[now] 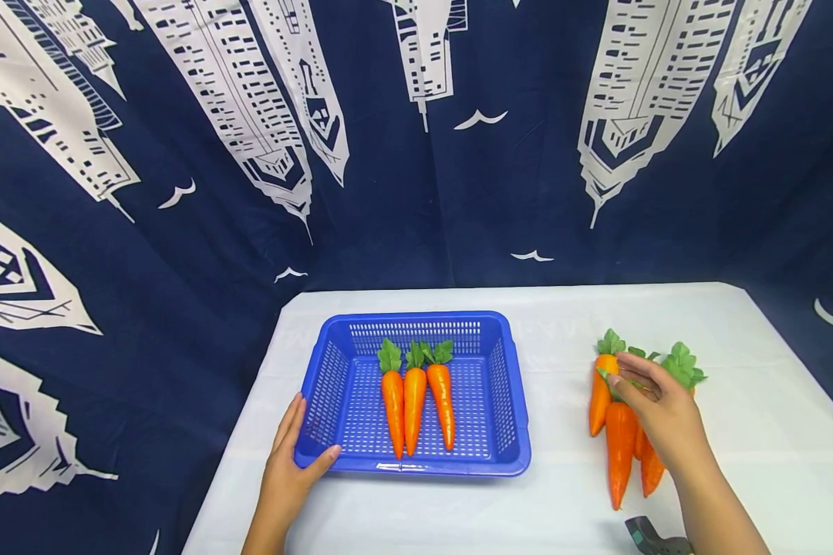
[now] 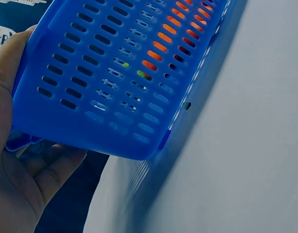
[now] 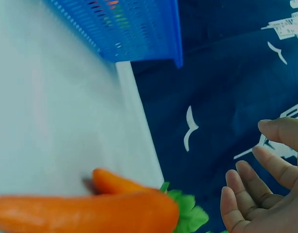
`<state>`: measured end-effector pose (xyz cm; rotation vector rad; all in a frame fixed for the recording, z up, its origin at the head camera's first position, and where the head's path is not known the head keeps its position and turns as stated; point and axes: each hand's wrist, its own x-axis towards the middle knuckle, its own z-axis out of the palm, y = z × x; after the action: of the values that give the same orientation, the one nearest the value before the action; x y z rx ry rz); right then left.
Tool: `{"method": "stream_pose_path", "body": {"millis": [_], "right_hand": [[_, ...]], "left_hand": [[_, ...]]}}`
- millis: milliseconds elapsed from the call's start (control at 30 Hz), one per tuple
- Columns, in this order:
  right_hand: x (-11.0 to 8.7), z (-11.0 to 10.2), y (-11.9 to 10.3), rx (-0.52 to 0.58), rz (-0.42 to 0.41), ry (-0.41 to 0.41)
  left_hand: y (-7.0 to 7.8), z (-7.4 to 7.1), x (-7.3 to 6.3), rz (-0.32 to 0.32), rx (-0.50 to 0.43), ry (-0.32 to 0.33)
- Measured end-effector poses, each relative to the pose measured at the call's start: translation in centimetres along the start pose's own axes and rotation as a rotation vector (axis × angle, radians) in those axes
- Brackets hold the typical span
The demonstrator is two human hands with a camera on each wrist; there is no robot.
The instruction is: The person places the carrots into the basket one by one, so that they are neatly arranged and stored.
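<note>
Three in the basket: slim, glossy orange carrots with green leafy tops [image 1: 414, 408], lying side by side around mid-frame, leaves toward the top, the third slanting tip to the right.
Basket: a blue, rectangular container with slotted walls [image 1: 416, 468], just left of centre, low in the frame.
Left hand: here it is [image 1: 288, 470], gripping the basket's lower-left corner, thumb at the near rim, fingers along the left side.
Right hand: lower right [image 1: 659, 408], over the pile, fingers loosely bent, thumb apart, nothing held!
Loose pile: several fatter orange carrots with green leafy tops [image 1: 621, 447], bunched at lower right, partly hidden by that hand.
Surface: white tabletop [image 1: 555, 493] across the bottom.
Backdrop: navy cloth printed with white buildings and birds [image 1: 389, 216], filling the upper frame.
</note>
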<state>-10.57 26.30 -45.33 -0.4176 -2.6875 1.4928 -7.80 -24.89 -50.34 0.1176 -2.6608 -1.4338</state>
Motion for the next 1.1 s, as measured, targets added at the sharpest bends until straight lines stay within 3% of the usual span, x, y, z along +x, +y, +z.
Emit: {"method": "stream_pose_path", "body": {"millis": [433, 667, 900, 1100], "right_hand": [[-1.2, 0.6, 2.4, -0.043, 0.064, -0.021], [-1.4, 1.2, 3.1, -0.002, 0.098, -0.063], [-1.3, 1.6, 3.6, 0.0, 0.067, -0.064], [-1.1, 2.0, 3.9, -0.077, 0.055, -0.096]], "left_hand": [[0.0, 0.1, 0.0, 0.002, 0.0, -0.001], [0.1, 0.0, 0.0, 0.002, 0.006, 0.003], [0.0, 0.0, 0.0, 0.01, 0.006, 0.006], [0.1, 0.0, 0.0, 0.012, -0.005, 0.003]]}}
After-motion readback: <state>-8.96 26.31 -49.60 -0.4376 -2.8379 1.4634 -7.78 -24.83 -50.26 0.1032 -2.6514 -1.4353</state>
